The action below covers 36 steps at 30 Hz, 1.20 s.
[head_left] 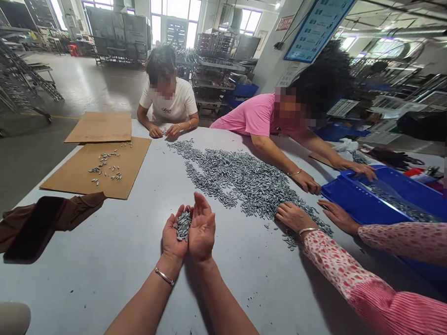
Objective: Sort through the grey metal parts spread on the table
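My left hand is cupped, palm up, above the white table and holds a handful of small grey, oval metal-looking pieces. Pressed edge to edge against it is my right hand, its palm turned inward and its fingers stretched up. Nothing lies in the visible part of the right palm. Beyond both hands spreads a large pile of the same pieces. Their exact kind is too small to make out.
Cardboard sheets with scattered pieces lie at left, near a phone on brown cloth. A blue bin stands at right. Co-workers' hands touch the pile's right side and the bin; another person sits opposite.
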Available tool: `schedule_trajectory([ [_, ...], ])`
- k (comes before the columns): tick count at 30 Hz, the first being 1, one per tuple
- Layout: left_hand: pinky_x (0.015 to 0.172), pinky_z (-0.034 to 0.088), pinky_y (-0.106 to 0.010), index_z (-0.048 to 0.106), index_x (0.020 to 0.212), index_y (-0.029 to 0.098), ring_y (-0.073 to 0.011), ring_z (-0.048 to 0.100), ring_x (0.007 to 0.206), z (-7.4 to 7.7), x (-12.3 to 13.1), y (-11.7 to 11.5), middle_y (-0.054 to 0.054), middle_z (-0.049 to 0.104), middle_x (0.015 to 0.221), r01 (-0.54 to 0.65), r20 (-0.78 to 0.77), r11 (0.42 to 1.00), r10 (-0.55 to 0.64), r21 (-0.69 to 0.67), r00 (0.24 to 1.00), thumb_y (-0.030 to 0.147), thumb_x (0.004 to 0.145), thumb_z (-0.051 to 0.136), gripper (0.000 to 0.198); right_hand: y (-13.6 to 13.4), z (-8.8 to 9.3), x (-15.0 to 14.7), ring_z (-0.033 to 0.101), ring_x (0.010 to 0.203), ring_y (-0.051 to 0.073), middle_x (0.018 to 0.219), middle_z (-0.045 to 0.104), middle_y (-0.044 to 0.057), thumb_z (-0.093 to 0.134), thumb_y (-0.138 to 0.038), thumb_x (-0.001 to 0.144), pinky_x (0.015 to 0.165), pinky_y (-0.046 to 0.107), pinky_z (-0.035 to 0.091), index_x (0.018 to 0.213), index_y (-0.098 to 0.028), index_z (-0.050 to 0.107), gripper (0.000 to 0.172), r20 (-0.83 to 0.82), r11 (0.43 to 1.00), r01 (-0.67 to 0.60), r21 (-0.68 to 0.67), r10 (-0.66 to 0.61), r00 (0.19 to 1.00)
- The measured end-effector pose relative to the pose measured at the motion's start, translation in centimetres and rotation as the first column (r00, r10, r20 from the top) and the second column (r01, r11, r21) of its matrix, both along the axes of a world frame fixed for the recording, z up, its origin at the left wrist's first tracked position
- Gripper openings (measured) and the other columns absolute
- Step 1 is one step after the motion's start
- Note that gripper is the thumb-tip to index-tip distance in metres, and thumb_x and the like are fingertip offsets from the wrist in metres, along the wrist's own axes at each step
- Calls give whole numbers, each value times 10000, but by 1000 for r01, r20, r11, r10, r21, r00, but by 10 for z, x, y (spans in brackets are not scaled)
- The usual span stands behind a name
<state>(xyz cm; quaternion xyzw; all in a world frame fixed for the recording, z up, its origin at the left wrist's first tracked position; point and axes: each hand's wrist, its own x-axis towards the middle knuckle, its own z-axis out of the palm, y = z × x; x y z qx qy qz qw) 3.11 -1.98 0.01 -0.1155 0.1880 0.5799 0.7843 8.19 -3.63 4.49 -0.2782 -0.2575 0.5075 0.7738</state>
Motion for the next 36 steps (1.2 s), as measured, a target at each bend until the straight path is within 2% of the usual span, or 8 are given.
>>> schedule_trajectory([
  [3, 987, 499, -532, 627, 1222, 150, -287, 621, 1164, 3, -2, 0, -175, 678, 1166, -18, 34, 1000, 17, 10, 999, 241, 935, 409, 372, 9, -9, 8, 458, 1334, 143, 1356, 589, 24, 444, -477, 918, 1144, 340, 316, 1139, -242, 652, 384, -58, 982, 171, -80, -176, 983],
  [5, 955, 527, -509, 621, 1228, 142, -290, 619, 1167, 4, -4, 1, -184, 673, 1171, -35, 57, 999, 35, -2, 998, 232, 933, 411, 373, 15, -17, 14, 496, 1299, 123, 1287, 633, 20, 447, -448, 926, 1154, 314, 311, 1085, -228, 664, 348, -91, 964, 212, -159, -228, 969],
  [7, 941, 539, -492, 613, 1241, 144, -288, 617, 1169, 3, -7, 3, -185, 665, 1191, -49, 65, 999, 48, 7, 997, 237, 932, 421, 376, 20, -25, 19, 561, 1226, 119, 1203, 674, 19, 434, -464, 935, 1135, 306, 355, 1041, -221, 669, 354, -168, 957, 133, -258, -180, 969],
  [9, 948, 535, -486, 605, 1259, 157, -282, 614, 1174, 2, -11, 5, -176, 661, 1208, -52, 61, 998, 50, 37, 997, 248, 931, 429, 383, 23, -32, 21, 631, 1122, 132, 1092, 710, 35, 410, -487, 944, 1092, 318, 423, 995, -207, 668, 384, -278, 943, -26, -333, -71, 958],
  [12, 960, 529, -467, 606, 1261, 174, -265, 612, 1178, 0, -18, 10, -156, 674, 1188, -50, 44, 995, 46, 81, 998, 257, 931, 434, 381, 24, -39, 16, 683, 1012, 146, 1007, 732, 71, 361, -476, 963, 1044, 332, 477, 962, -174, 658, 423, -429, 905, -253, -341, 90, 899],
  [14, 952, 534, -438, 617, 1242, 176, -254, 615, 1174, 2, -22, 12, -143, 683, 1169, -53, 27, 994, 51, 91, 998, 259, 935, 430, 370, 22, -40, 10, 687, 1009, 147, 1028, 734, 81, 348, -461, 971, 1042, 334, 480, 976, -160, 654, 429, -483, 887, -338, -313, 157, 861],
  [22, 968, 517, -375, 644, 1182, 162, -239, 545, 1266, 11, -29, 16, -134, 631, 1286, -113, -8, 986, 115, 121, 993, 264, 935, 432, 341, 18, -41, -3, 648, 1115, 161, 1152, 711, 81, 424, -456, 954, 1076, 334, 445, 1016, -145, 676, 404, -491, 887, -412, -210, 269, 828],
  [36, 1144, 341, -440, 594, 1293, 184, -237, 419, 1377, -2, -35, 19, -91, 566, 1397, -50, 47, 934, 36, 353, 998, 296, 967, 395, 398, 17, -39, -10, 658, 1097, 167, 1095, 734, 66, 416, -435, 963, 1067, 365, 458, 1088, -159, 666, 393, -562, 864, -448, -229, 258, 786],
])
